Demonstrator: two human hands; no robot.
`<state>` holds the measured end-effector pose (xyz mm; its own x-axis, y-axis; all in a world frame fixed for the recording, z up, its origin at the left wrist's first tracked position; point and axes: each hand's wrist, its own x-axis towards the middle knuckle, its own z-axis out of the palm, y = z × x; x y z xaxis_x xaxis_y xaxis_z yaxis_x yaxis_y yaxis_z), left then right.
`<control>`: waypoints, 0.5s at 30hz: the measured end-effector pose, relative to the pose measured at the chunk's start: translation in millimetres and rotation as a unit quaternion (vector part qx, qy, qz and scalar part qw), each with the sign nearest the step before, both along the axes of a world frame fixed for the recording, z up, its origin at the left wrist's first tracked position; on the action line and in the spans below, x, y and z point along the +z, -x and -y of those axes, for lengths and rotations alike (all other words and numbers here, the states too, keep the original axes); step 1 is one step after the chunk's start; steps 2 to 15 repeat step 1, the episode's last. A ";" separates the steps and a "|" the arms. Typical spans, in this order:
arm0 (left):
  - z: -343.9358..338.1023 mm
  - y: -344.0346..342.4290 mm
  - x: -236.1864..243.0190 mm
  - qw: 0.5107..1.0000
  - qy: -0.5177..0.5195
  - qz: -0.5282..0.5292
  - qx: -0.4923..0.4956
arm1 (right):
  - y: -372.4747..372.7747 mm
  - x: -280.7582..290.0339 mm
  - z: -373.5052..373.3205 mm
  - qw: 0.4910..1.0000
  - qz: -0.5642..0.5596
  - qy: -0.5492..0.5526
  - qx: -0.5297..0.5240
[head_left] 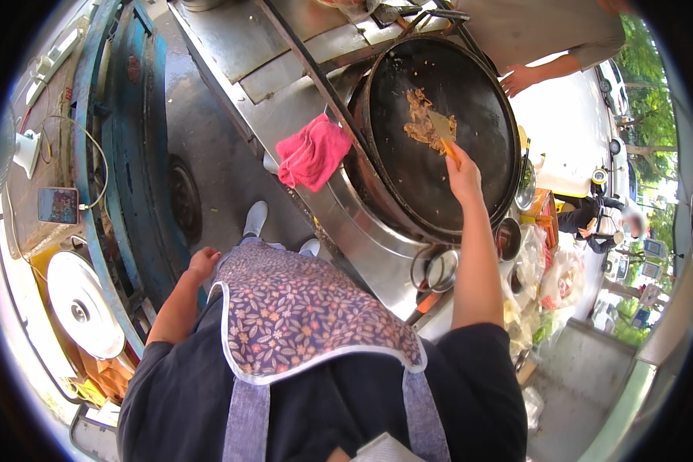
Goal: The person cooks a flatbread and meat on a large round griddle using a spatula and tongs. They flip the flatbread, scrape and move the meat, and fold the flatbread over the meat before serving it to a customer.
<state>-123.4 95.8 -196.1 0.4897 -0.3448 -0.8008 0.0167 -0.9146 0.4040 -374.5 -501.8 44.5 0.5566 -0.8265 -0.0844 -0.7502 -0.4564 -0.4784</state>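
My right hand [464, 179] grips the yellow-orange handle of a spatula [440, 125]. Its flat blade rests among browned, chopped meat [418, 131] on a large, round, dark griddle pan [408, 185]. Small scraps lie scattered over the pan's surface. At my side, my left hand [203, 262] hangs low beside the flowered apron [308, 312], with its fingers loosely curled and nothing visible in them. A crumpled pink cloth [313, 152] drapes over the metal bar at the pan's left.
Across the pan, another person's hand [520, 79] is close to the rim. Metal pots [441, 269] and plastic bags [562, 281] stand at the right. To my left are a blue metal frame [127, 154], a phone [58, 205] on a cable and a round lid [85, 308].
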 end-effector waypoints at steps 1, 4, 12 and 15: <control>-0.2 -2.7 -5.5 1.000 -0.001 0.000 -0.006 | 16.8 -4.8 6.6 0.998 0.043 -0.036 -0.002; -0.2 -2.7 -5.5 1.000 -0.001 0.000 -0.006 | 16.8 -4.8 6.6 0.998 0.043 -0.036 -0.002; -0.2 -2.7 -5.5 1.000 -0.001 0.000 -0.006 | 16.8 -4.8 6.6 0.998 0.043 -0.036 -0.002; -0.2 -2.7 -5.5 1.000 -0.001 0.000 -0.006 | 16.8 -4.8 6.6 0.998 0.043 -0.036 -0.002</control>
